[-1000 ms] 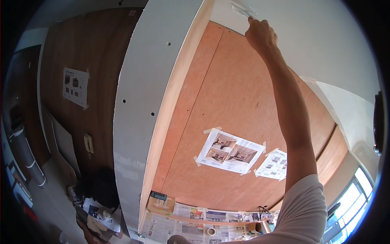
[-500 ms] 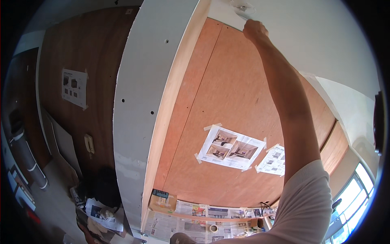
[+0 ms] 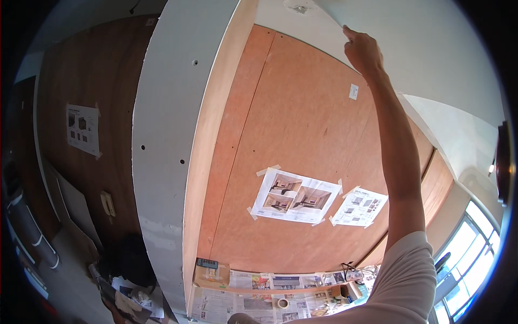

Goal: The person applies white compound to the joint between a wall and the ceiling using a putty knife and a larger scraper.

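Observation:
My right hand is raised high against the white ceiling, with its fingers closed. The index finger points up to the left along what looks like a flat scraper, seen only as a thin pale edge against the ceiling. Left of the fingertips, a ceiling opening shows something small and pale inside. Below the hand stands a reddish plywood wall. Taped to it are a sheet with room pictures and a second printed sheet. My left hand is out of view.
A grey-white panel with screw holes stands upright on the left. Below, newspaper covers a ledge holding a cup, a cardboard box and a phone. A window is at right.
My right hand has moved right along the ceiling, away from the opening. The view has shifted slightly, uncovering a small white label on the plywood and more of the second sheet.

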Demonstrator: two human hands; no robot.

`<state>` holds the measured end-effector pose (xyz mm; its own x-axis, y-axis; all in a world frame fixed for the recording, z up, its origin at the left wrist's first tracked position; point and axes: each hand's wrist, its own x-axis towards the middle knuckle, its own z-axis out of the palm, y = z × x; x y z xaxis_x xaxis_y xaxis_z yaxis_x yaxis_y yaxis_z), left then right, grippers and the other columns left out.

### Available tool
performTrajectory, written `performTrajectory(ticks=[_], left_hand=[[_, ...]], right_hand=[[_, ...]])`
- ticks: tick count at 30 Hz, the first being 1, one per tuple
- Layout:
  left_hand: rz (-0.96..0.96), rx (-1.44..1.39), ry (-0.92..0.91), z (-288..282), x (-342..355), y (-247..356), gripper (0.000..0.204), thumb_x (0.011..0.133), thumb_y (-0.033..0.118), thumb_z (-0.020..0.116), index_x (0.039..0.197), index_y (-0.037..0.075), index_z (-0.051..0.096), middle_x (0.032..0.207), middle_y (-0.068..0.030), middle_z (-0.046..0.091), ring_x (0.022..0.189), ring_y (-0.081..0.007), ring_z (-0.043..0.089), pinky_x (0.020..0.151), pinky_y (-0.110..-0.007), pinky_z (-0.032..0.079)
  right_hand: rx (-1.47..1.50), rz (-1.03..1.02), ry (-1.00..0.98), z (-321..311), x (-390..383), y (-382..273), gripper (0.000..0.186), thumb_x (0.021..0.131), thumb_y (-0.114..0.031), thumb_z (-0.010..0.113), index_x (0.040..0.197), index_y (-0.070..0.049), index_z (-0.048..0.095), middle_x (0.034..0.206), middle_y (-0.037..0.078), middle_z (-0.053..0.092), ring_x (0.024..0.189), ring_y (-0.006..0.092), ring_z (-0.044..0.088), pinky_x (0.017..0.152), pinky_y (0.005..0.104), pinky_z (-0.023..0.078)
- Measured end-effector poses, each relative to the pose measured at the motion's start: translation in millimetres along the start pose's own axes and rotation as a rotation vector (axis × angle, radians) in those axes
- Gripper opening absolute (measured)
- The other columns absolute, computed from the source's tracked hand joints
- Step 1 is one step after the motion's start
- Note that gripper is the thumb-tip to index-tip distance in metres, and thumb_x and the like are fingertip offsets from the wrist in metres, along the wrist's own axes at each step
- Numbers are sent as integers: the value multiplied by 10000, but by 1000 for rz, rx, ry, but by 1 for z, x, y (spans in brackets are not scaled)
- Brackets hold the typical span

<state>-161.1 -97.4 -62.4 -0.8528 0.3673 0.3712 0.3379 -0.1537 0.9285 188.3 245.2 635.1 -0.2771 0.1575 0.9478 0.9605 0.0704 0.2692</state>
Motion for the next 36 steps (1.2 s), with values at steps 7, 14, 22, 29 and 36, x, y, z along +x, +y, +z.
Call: performTrajectory(ticks=[7, 14, 22, 29, 36], left_hand=[[-25, -62, -49, 22, -1, -9, 573, 1071, 319, 462, 1446, -113, 450, 1389, -314, 571, 1203, -465, 616, 1032, -477, 507], [57, 13, 37, -2, -35, -12, 587, 1074, 328, 448, 1465, -109, 432, 1384, -311, 575, 1208, -456, 618, 1037, -481, 503], [-16, -17, 83, -5, -20, 27, 600, 1055, 295, 485, 1499, -98, 396, 1386, -295, 581, 1223, -438, 612, 1032, -471, 508], [17, -6, 42, 2, -11, 16, 601, 1054, 294, 489, 1501, -96, 395, 1387, -294, 580, 1225, -436, 611, 1030, -467, 509], [13, -17, 18, 12, -6, 11, 602, 1052, 293, 493, 1503, -94, 394, 1388, -293, 580, 1227, -434, 610, 1029, -464, 510]], right_hand=[[-1, -11, -50, 27, 32, -19, 561, 884, -130, 508, 1415, -274, 619, 1207, 150, 709, 1122, 346, 677, 931, 499, 551], [105, -42, 40, 0, -9, -42, 566, 909, -117, 498, 1443, -280, 590, 1249, 180, 672, 1134, 363, 662, 954, 494, 547], [134, 3, 42, 31, -3, -23, 565, 892, -138, 510, 1429, -287, 601, 1231, 170, 683, 1127, 385, 658, 937, 499, 544], [189, -41, 160, 36, 12, -19, 502, 891, -149, 541, 1364, -267, 658, 1061, 214, 721, 937, 398, 700, 850, 499, 560], [203, -30, 94, 34, 19, -12, 547, 875, -150, 516, 1385, -303, 642, 1141, 190, 713, 1053, 388, 682, 906, 493, 556]])
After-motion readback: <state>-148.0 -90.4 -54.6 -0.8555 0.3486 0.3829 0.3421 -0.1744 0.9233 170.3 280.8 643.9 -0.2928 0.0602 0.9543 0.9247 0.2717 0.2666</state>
